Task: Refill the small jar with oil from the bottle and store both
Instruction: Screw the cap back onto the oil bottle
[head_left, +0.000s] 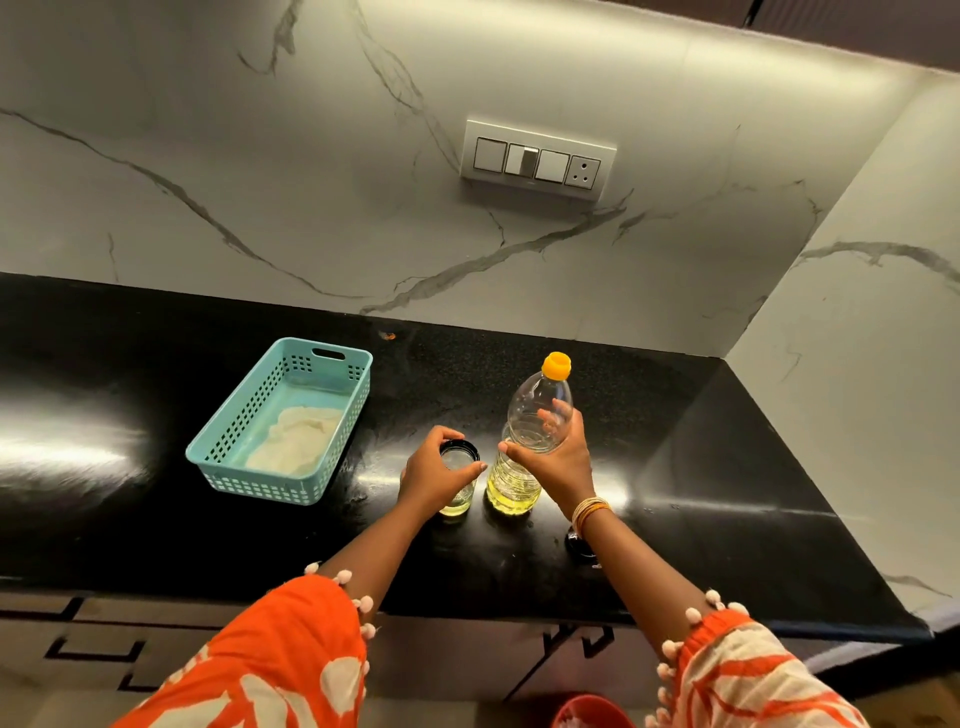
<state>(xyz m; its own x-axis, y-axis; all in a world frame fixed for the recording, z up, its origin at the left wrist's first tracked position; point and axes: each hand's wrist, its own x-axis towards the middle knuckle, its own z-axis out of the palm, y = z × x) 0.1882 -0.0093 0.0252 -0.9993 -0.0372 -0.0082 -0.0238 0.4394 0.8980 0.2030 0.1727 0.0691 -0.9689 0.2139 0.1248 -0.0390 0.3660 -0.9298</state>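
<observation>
A clear plastic oil bottle (535, 410) with a yellow cap stands upright on the black counter (701, 493), with yellow oil in its lower part. My right hand (556, 457) grips its middle. Just to its left stands a small glass jar (460, 499) with a black rim and a little oil at the bottom. My left hand (434, 475) curls round the jar's top. A small black lid (579, 545) lies on the counter under my right wrist, partly hidden.
A teal plastic basket (283, 421) with a white cloth inside sits on the counter to the left. A marble wall with a switch panel (537, 158) stands behind. The counter ends at a side wall on the right. A red bin (587, 712) sits below the counter edge.
</observation>
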